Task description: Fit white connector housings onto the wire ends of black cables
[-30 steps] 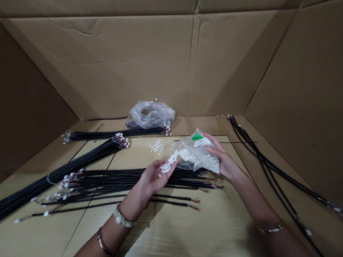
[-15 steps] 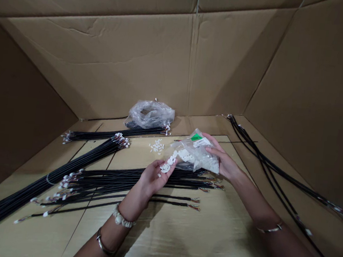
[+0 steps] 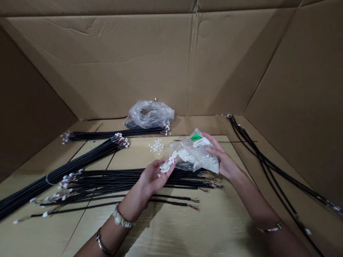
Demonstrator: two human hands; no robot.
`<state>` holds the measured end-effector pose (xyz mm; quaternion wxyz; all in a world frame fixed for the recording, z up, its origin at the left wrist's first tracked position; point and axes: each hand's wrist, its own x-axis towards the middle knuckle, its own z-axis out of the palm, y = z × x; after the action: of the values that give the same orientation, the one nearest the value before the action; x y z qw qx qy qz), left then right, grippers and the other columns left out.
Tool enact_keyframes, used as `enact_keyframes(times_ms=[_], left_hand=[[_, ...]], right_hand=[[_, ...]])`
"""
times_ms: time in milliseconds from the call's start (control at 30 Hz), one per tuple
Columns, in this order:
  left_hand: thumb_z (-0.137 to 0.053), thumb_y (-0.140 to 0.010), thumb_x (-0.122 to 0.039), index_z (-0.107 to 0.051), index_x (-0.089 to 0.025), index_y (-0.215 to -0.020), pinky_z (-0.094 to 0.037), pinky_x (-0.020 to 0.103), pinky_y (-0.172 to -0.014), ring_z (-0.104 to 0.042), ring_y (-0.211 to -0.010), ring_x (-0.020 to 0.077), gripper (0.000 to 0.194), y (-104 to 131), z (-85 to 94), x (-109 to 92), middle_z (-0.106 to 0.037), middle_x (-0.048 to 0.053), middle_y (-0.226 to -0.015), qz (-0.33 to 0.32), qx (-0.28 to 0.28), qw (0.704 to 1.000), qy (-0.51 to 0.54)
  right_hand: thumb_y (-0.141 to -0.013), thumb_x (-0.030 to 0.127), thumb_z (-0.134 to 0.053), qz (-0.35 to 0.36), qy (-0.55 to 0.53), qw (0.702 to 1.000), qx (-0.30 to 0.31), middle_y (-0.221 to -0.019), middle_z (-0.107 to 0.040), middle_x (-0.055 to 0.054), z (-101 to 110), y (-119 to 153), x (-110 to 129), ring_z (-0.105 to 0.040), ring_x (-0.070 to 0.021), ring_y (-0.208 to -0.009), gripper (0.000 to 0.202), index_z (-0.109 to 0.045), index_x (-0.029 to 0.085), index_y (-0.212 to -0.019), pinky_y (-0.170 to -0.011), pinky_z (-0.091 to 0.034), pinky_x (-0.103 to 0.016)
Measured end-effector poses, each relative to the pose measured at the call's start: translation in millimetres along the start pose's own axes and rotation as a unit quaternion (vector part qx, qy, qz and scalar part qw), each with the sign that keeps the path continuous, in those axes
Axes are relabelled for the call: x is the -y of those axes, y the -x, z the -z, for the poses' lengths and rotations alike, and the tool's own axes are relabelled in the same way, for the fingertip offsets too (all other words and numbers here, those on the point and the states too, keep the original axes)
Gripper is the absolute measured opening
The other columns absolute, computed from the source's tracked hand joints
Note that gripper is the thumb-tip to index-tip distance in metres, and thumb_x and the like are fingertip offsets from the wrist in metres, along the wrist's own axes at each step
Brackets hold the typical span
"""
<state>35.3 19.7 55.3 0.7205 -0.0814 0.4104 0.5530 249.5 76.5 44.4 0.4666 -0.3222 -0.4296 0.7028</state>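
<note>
My right hand [image 3: 222,159] grips a clear plastic bag [image 3: 201,150] of small white connector housings, with a green mark and a white label on it. The bag tilts down to the left, its mouth over my left hand [image 3: 156,176]. Cupped palm up, my left hand holds a small heap of white connector housings [image 3: 167,165]. Below both hands lies a row of black cables [image 3: 107,179], with white plugs at the left ends and bare coloured wires at the right. A scattered pile of white housings [image 3: 156,145] rests on the table just behind.
A tied bundle of black cables [image 3: 34,189] runs along the left. Behind it lie another cable bundle [image 3: 118,132] and a crumpled plastic bag [image 3: 151,114]. More long black cables [image 3: 271,167] stretch along the right. Cardboard walls [image 3: 136,59] enclose the back and sides.
</note>
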Motion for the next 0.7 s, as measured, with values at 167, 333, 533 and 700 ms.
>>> enact_keyframes(times_ms=[167, 333, 533, 700], left_hand=[[-0.033, -0.093, -0.004, -0.042, 0.002, -0.141, -0.062, 0.025, -0.065, -0.074, -0.067, 0.0191, 0.049, -0.5, 0.3, -0.2, -0.074, 0.014, -0.090, 0.002, 0.002, 1.000, -0.004], [-0.035, -0.091, -0.003, -0.042, 0.003, -0.139, -0.062, 0.027, -0.062, -0.074, -0.066, 0.0204, 0.049, -0.7, 0.3, -0.6, -0.074, 0.017, -0.090, 0.004, 0.005, 1.000, 0.006], [-0.034, -0.091, -0.002, -0.045, 0.004, -0.137, -0.062, 0.026, -0.062, -0.073, -0.064, 0.0200, 0.048, 0.1, -0.7, 0.4, -0.073, 0.014, -0.082, -0.009, -0.003, 1.000, -0.002], [-0.033, -0.091, -0.003, -0.043, 0.004, -0.138, -0.063, 0.025, -0.063, -0.074, -0.066, 0.0198, 0.049, -0.6, 0.0, 0.3, -0.073, 0.014, -0.081, -0.010, 0.002, 1.000, -0.010]], right_hand=[[-0.068, 0.023, -0.077, -0.003, -0.005, 1.000, -0.007, -0.118, -0.069, 0.000, -2.0, -0.2, 0.2, -0.065, -0.0234, -0.100, 0.055, -0.062, 0.035, -0.119, -0.083, -0.055, -0.035], [-0.067, 0.022, -0.078, -0.006, -0.028, 1.000, -0.007, -0.115, -0.070, 0.001, -0.3, -1.3, -1.2, -0.067, -0.0208, -0.096, 0.057, -0.062, 0.033, -0.120, -0.080, -0.055, -0.031], [-0.068, 0.024, -0.077, -0.010, -0.023, 1.000, -0.007, -0.121, -0.068, -0.001, 2.4, -1.7, -1.8, -0.065, -0.0240, -0.101, 0.056, -0.061, 0.034, -0.121, -0.083, -0.055, -0.035], [-0.069, 0.026, -0.077, -0.003, -0.001, 1.000, -0.008, -0.122, -0.067, -0.002, 1.9, -1.9, -2.4, -0.064, -0.0264, -0.104, 0.055, -0.061, 0.035, -0.121, -0.086, -0.054, -0.038]])
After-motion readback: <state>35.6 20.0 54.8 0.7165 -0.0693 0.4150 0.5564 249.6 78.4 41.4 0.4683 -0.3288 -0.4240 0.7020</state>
